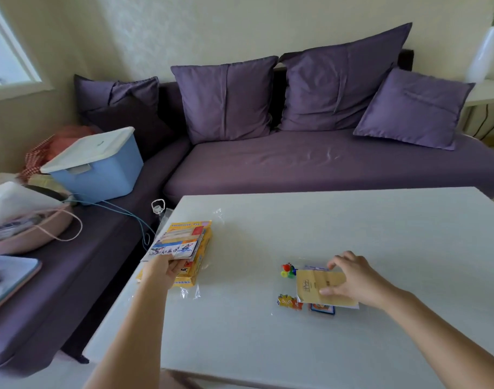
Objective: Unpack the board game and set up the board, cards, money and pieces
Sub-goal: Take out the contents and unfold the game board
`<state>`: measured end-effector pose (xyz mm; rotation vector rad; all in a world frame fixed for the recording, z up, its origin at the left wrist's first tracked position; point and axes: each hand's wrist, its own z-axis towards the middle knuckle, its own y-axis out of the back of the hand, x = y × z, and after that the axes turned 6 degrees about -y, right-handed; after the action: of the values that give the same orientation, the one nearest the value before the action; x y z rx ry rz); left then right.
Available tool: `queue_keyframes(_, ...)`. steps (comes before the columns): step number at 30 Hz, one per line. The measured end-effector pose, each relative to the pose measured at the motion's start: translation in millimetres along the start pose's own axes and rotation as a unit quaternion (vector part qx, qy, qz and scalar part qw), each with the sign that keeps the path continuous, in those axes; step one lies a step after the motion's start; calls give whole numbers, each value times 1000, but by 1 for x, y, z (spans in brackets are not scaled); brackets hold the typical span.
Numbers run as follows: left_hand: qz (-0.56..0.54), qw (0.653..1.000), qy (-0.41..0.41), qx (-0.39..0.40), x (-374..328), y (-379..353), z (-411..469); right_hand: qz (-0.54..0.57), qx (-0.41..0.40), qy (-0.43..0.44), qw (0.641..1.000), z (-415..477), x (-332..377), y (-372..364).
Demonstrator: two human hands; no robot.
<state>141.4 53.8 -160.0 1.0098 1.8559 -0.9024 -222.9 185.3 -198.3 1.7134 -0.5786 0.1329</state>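
Note:
A yellow game box point(202, 249) lies near the left edge of the white table point(352, 220), on crinkled clear wrap point(189, 293). My left hand point(164, 269) pinches the near edge of a folded printed board point(175, 242) lying on the box. At the table's middle, my right hand point(352, 279) holds a beige paper sheet point(316, 284) between thumb and fingers. Under and beside the sheet lie small coloured pawns point(288, 270), yellow-orange cards point(288, 301) and a blue card point(322, 308) in a clear bag.
A purple corner sofa point(310, 164) with several cushions runs behind and left of the table. On its left arm stand a blue lidded bin point(99, 164), a pink bag point(29, 231) and a cable point(127, 214). A white vase point(487, 51) stands at the far right.

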Motion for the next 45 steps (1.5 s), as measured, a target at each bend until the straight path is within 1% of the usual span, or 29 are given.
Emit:
queue_keyframes(3, 43, 999, 16, -19, 4, 10, 3, -1, 31, 2, 1000, -2, -2, 3)
queue_keyframes(6, 156, 987, 8, -45, 4, 15, -3, -28, 39, 3, 999, -3, -4, 2)
queue_keyframes(9, 270, 962, -33, -31, 3, 15, -8, -30, 28, 0, 999, -1, -3, 3)
queue_keyframes(11, 309, 949, -61, -13, -1, 9, -12, -17, 6, 5, 1000, 1, -1, 4)
queue_keyframes(13, 320, 945, -71, 23, -3, -2, -17, -10, -12, 7, 1000, 3, -1, 6)
queue_keyframes(16, 325, 937, -86, 99, 0, -23, -32, 17, -23, 5, 1000, 5, -1, 10)
queue_keyframes(20, 326, 915, -116, 205, 15, -40, -53, 121, -47, -9, 991, 5, 1, 18)
queue_keyframes(22, 341, 895, -113, 265, 25, -46, -62, 172, -53, 0, 984, 5, 5, 25)
queue_keyframes(26, 364, 836, -105, 397, 38, -52, -78, 227, 21, 77, 971, 4, 43, 31)
queue_keyframes(27, 361, 825, -103, 422, 39, -52, -83, 233, 30, 97, 967, 5, 55, 31)
queue_keyframes(28, 351, 823, -102, 434, 37, -49, -84, 235, 36, 115, 964, 8, 72, 29)
queue_keyframes(29, 339, 829, -105, 432, 33, -46, -84, 241, 42, 127, 961, 11, 88, 27)
queue_keyframes(31, 316, 857, -119, 390, 24, -32, -76, 276, 49, 125, 952, 19, 121, 19)
queue_keyframes(34, 274, 918, -129, 257, 9, 0, -48, 351, 47, 71, 932, 42, 167, -2)
queue_keyframes(36, 190, 960, -117, 167, 0, 21, -30, 378, 90, 34, 921, 56, 194, -21)
queue_keyframes(37, 140, 975, -111, 131, -4, 30, -24, 374, 111, 21, 921, 63, 206, -32)
queue_keyframes(39, 41, 991, -93, 87, -12, 43, -14, 338, 138, 5, 931, 72, 230, -54)
queue_keyframes(41, -37, 995, -74, 62, -15, 52, -6, 294, 150, -5, 944, 79, 250, -72)
queue_keyframes(43, -78, 994, -63, 43, -15, 56, 2, 267, 151, -8, 952, 83, 264, -84)
queue_keyframes(45, -89, 994, -54, 28, -14, 56, 7, 246, 145, -6, 958, 89, 271, -91)
